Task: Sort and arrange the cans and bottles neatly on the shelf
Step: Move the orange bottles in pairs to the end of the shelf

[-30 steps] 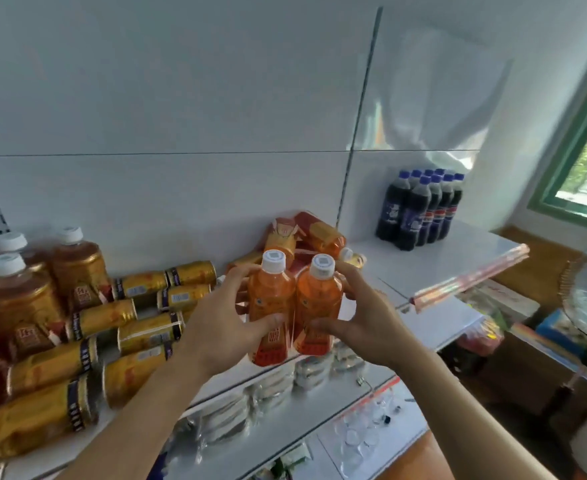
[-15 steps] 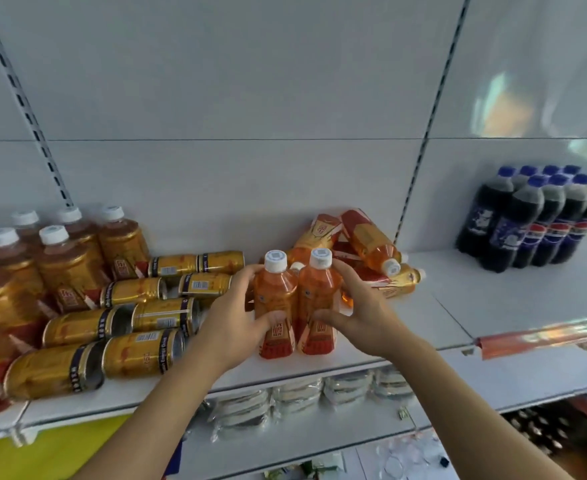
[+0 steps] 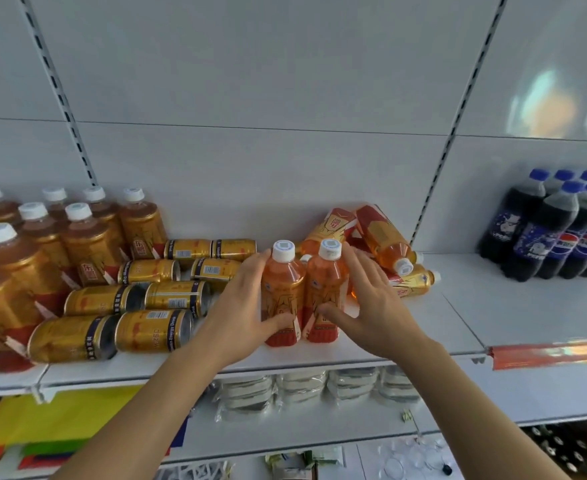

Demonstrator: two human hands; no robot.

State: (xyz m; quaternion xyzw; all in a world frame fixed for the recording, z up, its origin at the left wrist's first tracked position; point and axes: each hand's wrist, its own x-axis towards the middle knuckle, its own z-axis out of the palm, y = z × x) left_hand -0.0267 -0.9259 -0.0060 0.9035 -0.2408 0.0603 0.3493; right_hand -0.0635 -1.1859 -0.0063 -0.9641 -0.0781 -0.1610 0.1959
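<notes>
Two upright orange bottles [image 3: 304, 292] are flanked on the shelf [image 3: 423, 327]; the left one is gripped by the left hand [image 3: 242, 306]; the right hand [image 3: 371, 303] is spread loose beside the other; cans [image 3: 153, 310] are seen lying leftward.

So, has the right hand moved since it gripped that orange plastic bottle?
Yes. The right hand has opened: its fingers swung rightward off the right-hand upright orange plastic bottle, toward the toppled orange bottles.

Front gold can [image 3: 153, 330] lay on side; label read "Energy Drink", sideways. Dark cola bottles [image 3: 576, 233] at right carried "PEPSI" with round red-white-blue logo. Red characters on brown tea bottles [image 3: 88, 244] and on orange bottles [image 3: 281, 292] were too blurred to read.
</notes>
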